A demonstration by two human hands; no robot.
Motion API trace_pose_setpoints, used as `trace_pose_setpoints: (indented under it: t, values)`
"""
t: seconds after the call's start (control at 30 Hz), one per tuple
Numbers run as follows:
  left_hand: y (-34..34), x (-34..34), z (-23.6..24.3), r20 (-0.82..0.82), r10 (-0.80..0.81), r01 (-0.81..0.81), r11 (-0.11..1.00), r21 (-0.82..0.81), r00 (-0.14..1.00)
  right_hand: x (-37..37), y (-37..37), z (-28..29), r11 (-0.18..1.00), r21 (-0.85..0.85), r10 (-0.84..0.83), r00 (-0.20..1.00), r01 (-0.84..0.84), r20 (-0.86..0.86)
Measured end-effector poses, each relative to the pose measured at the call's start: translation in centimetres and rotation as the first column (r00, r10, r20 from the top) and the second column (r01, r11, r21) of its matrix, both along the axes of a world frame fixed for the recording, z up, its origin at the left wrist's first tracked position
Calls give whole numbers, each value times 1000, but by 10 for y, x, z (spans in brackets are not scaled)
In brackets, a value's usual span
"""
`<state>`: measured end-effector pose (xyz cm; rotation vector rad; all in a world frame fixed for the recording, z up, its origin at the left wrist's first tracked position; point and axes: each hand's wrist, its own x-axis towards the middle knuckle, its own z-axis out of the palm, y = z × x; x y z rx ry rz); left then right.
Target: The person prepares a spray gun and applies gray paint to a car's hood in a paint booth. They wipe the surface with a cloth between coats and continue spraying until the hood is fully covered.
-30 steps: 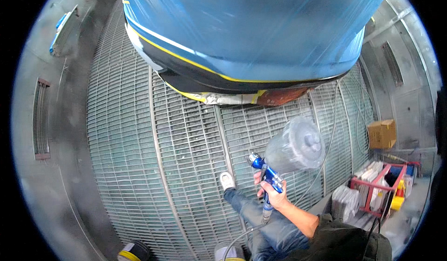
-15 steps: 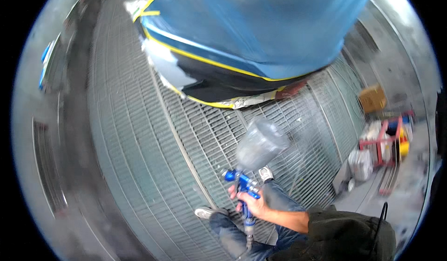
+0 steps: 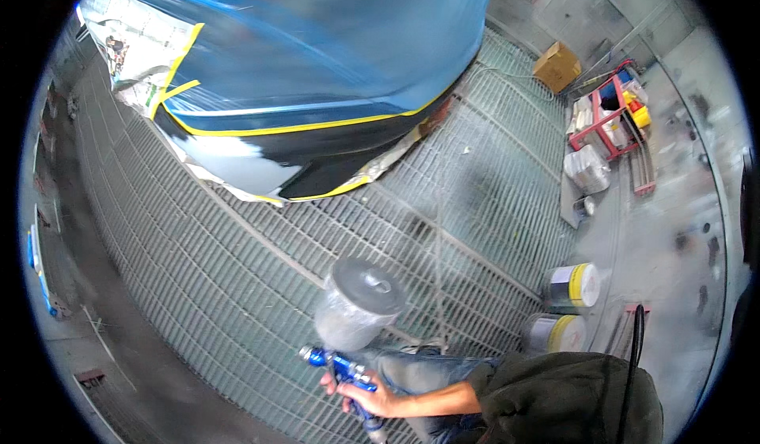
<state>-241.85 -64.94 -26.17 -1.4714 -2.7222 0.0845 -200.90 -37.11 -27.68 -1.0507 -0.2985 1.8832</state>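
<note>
My right hand (image 3: pixel 370 395) is wrapped round the handle of a blue spray gun (image 3: pixel 342 369) in the lower middle. A greyish, translucent paint cup (image 3: pixel 359 305) with a round lid sits on top of the gun. The nozzle points left. Ahead, and apart from the gun, stands a vehicle end covered in blue masking film (image 3: pixel 332 40). Yellow tape (image 3: pixel 297 127) runs along the film's lower edge. Below it shows a bumper (image 3: pixel 348 155), partly glossy black and partly pale. Printed masking paper (image 3: pixel 138 48) hangs at its left. My left hand is out of view.
Metal grating (image 3: pixel 261 286) forms the floor. To the right are a cardboard box (image 3: pixel 556 67), a red-framed cart (image 3: pixel 606 115) with containers, a plastic-wrapped bundle (image 3: pixel 587 168) and two pails (image 3: pixel 571 285). A black hose or cable (image 3: pixel 637 341) loops beside my right sleeve.
My view has turned to the right, so the covered vehicle sits further left and two pails have come into sight. My right hand and the spray gun are lower and further left in the picture.
</note>
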Motion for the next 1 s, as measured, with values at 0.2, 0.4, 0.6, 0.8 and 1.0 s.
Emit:
trace_pose_setpoints:
  t: [0.2,0.4,0.6,0.8,1.0]
  values:
    - [187,-96,-9,-1,-89,86,963,-257,996,-10,108,-27,919,142,-390,901,368,190]
    - [360,-96,-81,138,-340,360,916,-174,930,17,188,-34,819,122,-566,752,561,338]
    - [499,-58,-106,313,-482,562,787,-256,818,42,208,-27,707,213,-699,620,674,356]
    - [613,-39,-107,328,-611,693,646,-320,721,15,216,-23,640,240,-751,529,729,396]
    - [705,-81,-129,379,-639,743,572,-349,670,-60,259,-18,651,229,-742,545,723,390]
